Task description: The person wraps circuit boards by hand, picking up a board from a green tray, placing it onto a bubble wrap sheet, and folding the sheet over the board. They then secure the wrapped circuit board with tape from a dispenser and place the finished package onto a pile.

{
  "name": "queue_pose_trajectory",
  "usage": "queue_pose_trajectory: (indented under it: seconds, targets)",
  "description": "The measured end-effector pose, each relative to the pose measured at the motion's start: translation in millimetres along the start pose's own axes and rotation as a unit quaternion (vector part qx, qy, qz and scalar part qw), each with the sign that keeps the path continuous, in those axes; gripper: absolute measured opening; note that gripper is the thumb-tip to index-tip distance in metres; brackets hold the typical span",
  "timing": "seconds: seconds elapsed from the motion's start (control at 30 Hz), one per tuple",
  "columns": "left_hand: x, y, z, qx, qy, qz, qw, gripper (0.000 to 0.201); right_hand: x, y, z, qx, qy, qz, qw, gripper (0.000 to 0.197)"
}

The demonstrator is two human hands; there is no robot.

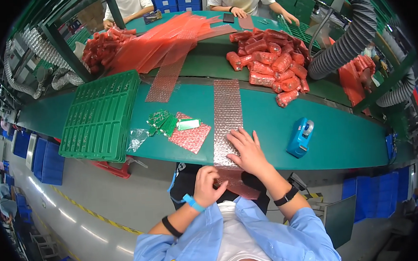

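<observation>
A long strip of pinkish bubble wrap (227,101) runs across the green worktable toward me, and its near end hangs over the front edge above my lap. My right hand (248,153) lies on the strip near that edge, fingers spread and holding nothing. Beside the hanging end, my left hand (206,187) is curled around the strip's left side; its fingertips are partly hidden. Left of the strip lie several green circuit boards (160,121) and a cut piece of red bubble wrap (193,140) with a green-and-white board (189,124) on top.
A blue tape dispenser (300,137) stands to the right, green slotted trays (97,117) to the left. Beyond are piled red-wrapped rolls (273,56), red bubble-wrap sheets (152,43) and a grey flexible duct (350,38). Two people work across the table.
</observation>
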State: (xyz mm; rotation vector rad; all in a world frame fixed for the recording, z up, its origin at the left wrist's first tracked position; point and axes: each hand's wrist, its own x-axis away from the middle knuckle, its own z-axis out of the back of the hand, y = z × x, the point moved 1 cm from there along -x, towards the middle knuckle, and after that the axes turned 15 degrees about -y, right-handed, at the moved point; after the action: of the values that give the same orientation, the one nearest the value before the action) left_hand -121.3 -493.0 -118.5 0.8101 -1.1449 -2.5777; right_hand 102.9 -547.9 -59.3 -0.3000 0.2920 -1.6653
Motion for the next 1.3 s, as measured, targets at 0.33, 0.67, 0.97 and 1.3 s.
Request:
queue_pose_trajectory:
  seconds: [0.33, 0.67, 0.97, 1.3]
  targets:
    - [1.2, -143.1, -65.8, 0.047, -0.127, 0.253, 0.958, 0.046, 3.6, -19.7, -6.3, -0.018, -0.002, -0.002, 1.0, 0.058]
    - [-22.2, -8.0, 88.4, 0.195, -0.389, 0.164, 0.885, 0.023, 80.6, -37.4, -7.8, -0.025, 0.031, -0.011, 0.999, 0.051]
    - [-96.9, 0.9, 40.3, -0.186, -0.146, -0.014, 0.972, 0.051, 23.1, -57.7, 60.6, -0.095, 0.026, 0.088, 0.991, 0.021]
    - [-83.1, -8.0, 30.7, -0.134, -0.148, -0.044, 0.979, 0.062, -142.5, -70.8, 30.8, 0.025, -0.007, 0.07, 0.997, 0.027]
